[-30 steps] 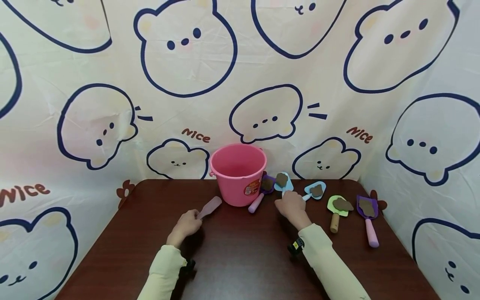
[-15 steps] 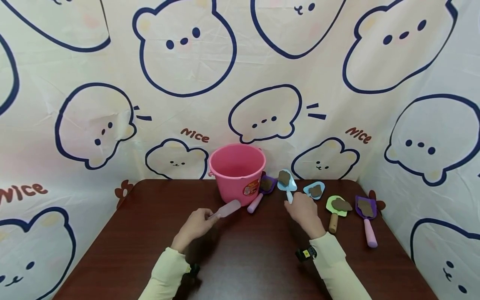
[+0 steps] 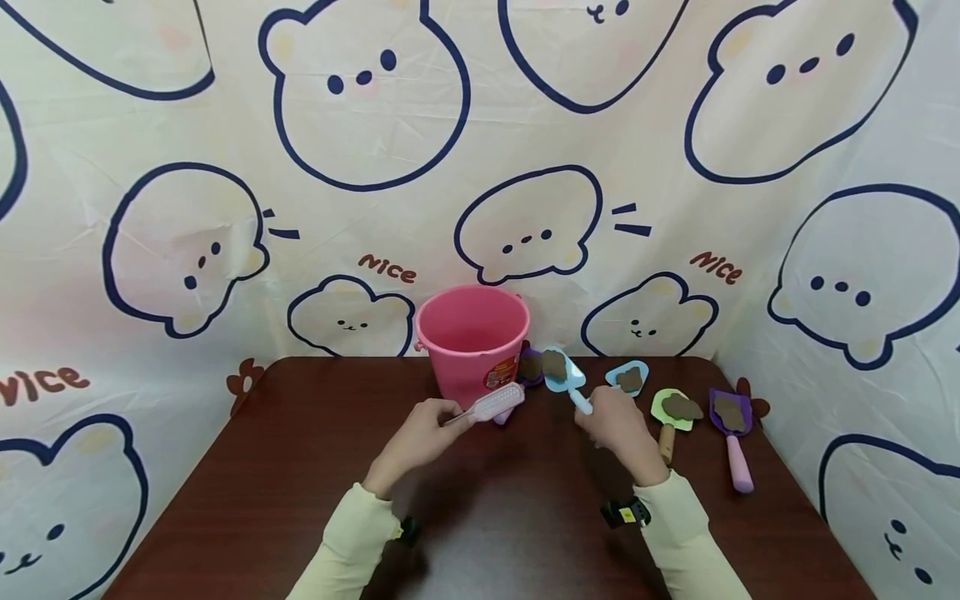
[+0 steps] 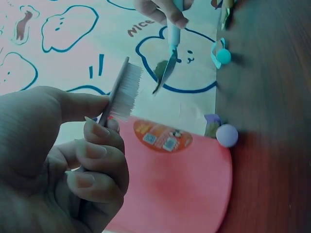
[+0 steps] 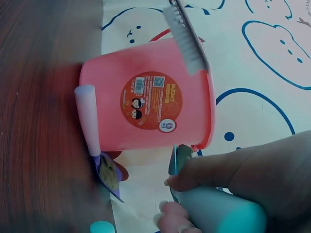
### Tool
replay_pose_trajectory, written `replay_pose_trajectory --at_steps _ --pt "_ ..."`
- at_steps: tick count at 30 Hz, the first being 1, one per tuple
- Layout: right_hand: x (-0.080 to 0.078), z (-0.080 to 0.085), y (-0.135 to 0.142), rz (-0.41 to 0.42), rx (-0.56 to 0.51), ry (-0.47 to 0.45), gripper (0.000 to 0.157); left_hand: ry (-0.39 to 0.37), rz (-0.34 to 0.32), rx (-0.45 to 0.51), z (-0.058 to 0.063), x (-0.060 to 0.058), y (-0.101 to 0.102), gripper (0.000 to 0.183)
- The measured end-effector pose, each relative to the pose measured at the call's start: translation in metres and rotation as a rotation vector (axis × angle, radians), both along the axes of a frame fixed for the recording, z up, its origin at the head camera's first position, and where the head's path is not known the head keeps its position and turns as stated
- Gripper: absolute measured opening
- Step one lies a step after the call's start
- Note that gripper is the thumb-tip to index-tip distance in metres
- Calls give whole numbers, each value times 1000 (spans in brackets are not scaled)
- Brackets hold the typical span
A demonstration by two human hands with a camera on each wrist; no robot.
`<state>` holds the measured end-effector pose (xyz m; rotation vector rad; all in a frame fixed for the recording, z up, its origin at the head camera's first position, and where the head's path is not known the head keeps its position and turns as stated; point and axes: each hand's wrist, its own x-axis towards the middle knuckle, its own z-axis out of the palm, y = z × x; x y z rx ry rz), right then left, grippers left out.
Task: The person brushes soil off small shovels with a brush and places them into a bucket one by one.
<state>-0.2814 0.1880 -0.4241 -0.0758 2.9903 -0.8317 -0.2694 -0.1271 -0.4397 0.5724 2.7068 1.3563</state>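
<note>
My left hand [image 3: 416, 437] pinches a pale brush [image 3: 498, 402] by its handle, held up in front of the pink bucket [image 3: 457, 379]. In the left wrist view the clear bristles [image 4: 129, 92] point right and away from the thumb. My right hand [image 3: 621, 423] holds a light blue toy shovel [image 3: 576, 379] by its handle, the blade toward the bucket with a brown patch [image 3: 553, 364] on it. Seen from the right wrist, the thick blue-tipped handle [image 5: 218, 211] lies under the thumb, and the blade is partly hidden behind the hand.
Beside the bucket lies a purple shovel [image 5: 109, 174] with a pink handle [image 5: 87, 119]. To the right on the brown table [image 3: 300, 483] are another blue shovel [image 3: 639, 368], a green one [image 3: 660, 404] and a purple one [image 3: 738, 404], all with brown patches. A printed cloth [image 3: 525, 142] hangs behind.
My left hand has moved right with the brush, which has turned to show its bristles. The right hand has drawn back to the right, lifting the blue shovel and angling its blade left.
</note>
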Motion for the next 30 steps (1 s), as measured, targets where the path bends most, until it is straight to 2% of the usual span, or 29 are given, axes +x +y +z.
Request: replay_pose_trajectory --at_steps 4,10,16,26,30 --pt "3 0 -1 26 -61 -54 16 8 -16 16 2 -3 9 20" --pt "6 0 -3 57 -95 -81 8 41 -38 54 3 -7 23 26" --pt "10 -1 -10 119 -130 -108 7 55 -56 80 3 -10 35 22" --pt "15 -3 -26 134 -86 -52 10 30 -54 116 -4 -11 53 23" --pt "17 -2 -30 126 -76 -32 18 12 -64 132 -7 -10 56 24"
